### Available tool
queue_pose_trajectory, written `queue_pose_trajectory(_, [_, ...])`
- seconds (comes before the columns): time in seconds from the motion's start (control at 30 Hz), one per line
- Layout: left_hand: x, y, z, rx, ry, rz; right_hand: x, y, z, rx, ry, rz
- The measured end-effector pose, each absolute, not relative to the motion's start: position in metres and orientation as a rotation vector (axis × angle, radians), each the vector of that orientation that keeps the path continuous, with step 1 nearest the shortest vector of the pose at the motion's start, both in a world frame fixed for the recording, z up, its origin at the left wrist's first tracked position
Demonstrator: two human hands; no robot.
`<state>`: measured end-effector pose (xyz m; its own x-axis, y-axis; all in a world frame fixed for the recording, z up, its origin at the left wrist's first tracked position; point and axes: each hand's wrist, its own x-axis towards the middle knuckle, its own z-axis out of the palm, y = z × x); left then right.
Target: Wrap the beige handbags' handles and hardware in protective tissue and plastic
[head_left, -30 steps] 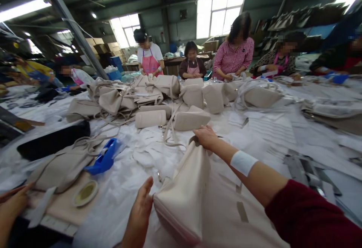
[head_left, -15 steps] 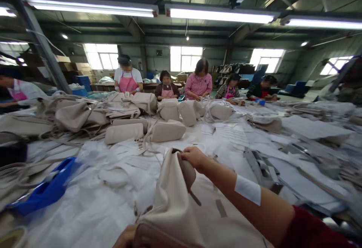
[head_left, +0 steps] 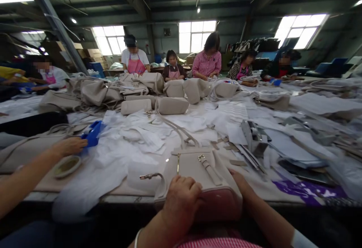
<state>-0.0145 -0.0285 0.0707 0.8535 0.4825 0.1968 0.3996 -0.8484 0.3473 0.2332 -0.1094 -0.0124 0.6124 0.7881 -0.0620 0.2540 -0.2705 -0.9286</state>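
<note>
A beige bag [head_left: 195,165] lies flat at the near table edge, front up, with a gold buckle strap [head_left: 209,167] and a long strap trailing away. Its pink-lined near end [head_left: 223,202] faces me. My left hand [head_left: 182,199] is curled over the bag's near edge, fingers closed on it. My right hand [head_left: 236,178] holds the bag's right side, its fingers mostly tucked out of sight beside the bag.
A co-worker's hand [head_left: 68,146] at the left touches a blue tape dispenser [head_left: 92,133], near a small round dish [head_left: 67,165]. White paper sheets [head_left: 135,138] cover the table. Beige bags [head_left: 135,89] are piled farther back. Several people [head_left: 209,59] work at the far side.
The bag stood upright, held by its top in my right hand; now it lies flat at the table edge with both hands at its near end. The camera view has shifted.
</note>
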Motion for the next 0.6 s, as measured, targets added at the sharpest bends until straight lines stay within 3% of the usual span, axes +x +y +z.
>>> queue_pose_trajectory(0.1, [-0.009, -0.038, 0.056, 2.773, 0.597, 0.222, 0.252, -0.131, -0.009, -1.921, -0.722, 0.515])
queue_pose_trajectory(0.2, [-0.001, -0.043, 0.056, 2.858, 0.536, 0.066, 0.245, -0.138, 0.019, -1.940, -1.002, 0.420])
queue_pose_trajectory(0.3, [0.003, -0.044, 0.062, 2.898, 0.569, -0.044, 0.211, -0.134, 0.042, -2.062, -1.387, 0.506])
queue_pose_trajectory(0.43, [-0.005, -0.041, 0.065, 2.764, 0.660, -0.147, 0.170, -0.121, 0.029, -2.236, -1.404, 0.648])
queue_pose_trajectory(0.6, [-0.005, -0.028, 0.061, 2.327, 0.632, -0.001, 0.165, -0.120, -0.001, -1.942, -1.196, 0.851])
